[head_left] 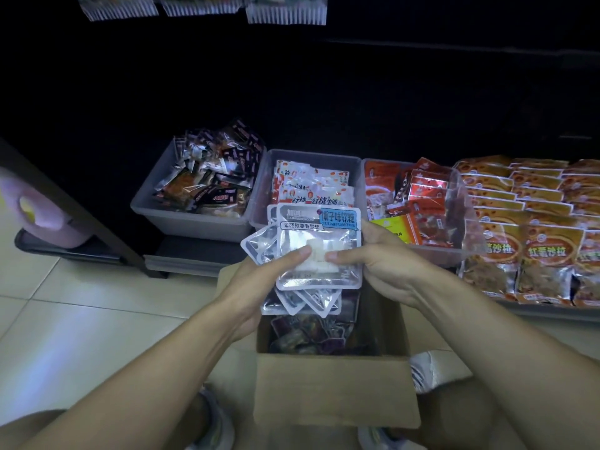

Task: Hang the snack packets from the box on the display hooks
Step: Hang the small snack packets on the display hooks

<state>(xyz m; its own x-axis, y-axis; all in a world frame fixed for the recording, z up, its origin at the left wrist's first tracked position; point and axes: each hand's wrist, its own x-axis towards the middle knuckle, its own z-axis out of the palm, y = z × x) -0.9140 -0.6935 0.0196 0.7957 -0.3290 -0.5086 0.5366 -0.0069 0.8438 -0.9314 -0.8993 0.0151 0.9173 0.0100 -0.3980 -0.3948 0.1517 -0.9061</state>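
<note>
Gripping a fanned stack of coconut soft-candy packets (319, 246) over the cardboard box (334, 391), left hand (259, 274) and right hand (386, 254) both pinching it, so next I'd guess lifting toward the hanging packets (285, 9) at 12 o'clock.

Shop: bins (194, 219) of packaged snacks (519, 203).

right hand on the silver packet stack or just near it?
Touching. The head view shows the right hand with its thumb pressed on the front of the clear-and-silver snack packet stack and its fingers wrapped behind the right edge.
</note>
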